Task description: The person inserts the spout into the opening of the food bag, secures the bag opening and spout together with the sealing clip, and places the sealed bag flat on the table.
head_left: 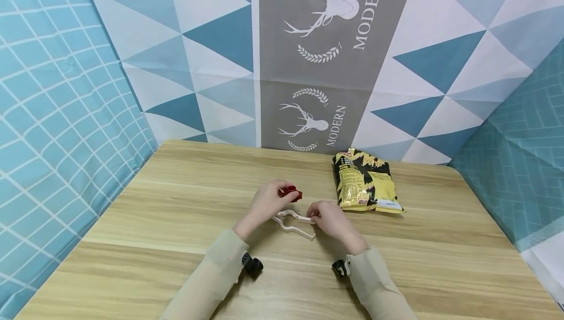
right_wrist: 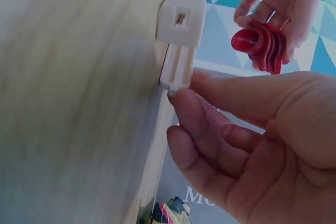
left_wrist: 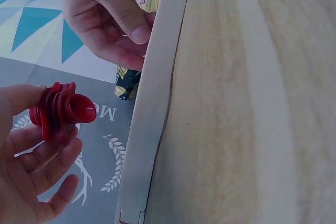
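One white clip (left_wrist: 152,103) is spread wide, like a letter V. Its two arms seem to meet at the left and are apart at the right. The right hand (head_left: 330,219) is at the right end of the clip. Its thumb and first finger pinch the tip of the far arm, and its other fingers are bent. The left hand (head_left: 266,200) is just past the left part of the clip. Its thumb and fingers pinch a red spout (left_wrist: 60,108), which has a hole and ridges. The spout is near the clip but does not touch it.

A yellow and black bag (head_left: 367,183) lies on the table (head_left: 145,212), past the clip and to its right. No hand touches the bag. I cannot tell if its top has been cut.

I think the job is only part done. The clip is already spread, and the spout is picked up and apart from it. The spout is not set in the clip's curved part, the arms are not closed, and the clip is not on the bag. So I guess most of the work is left.
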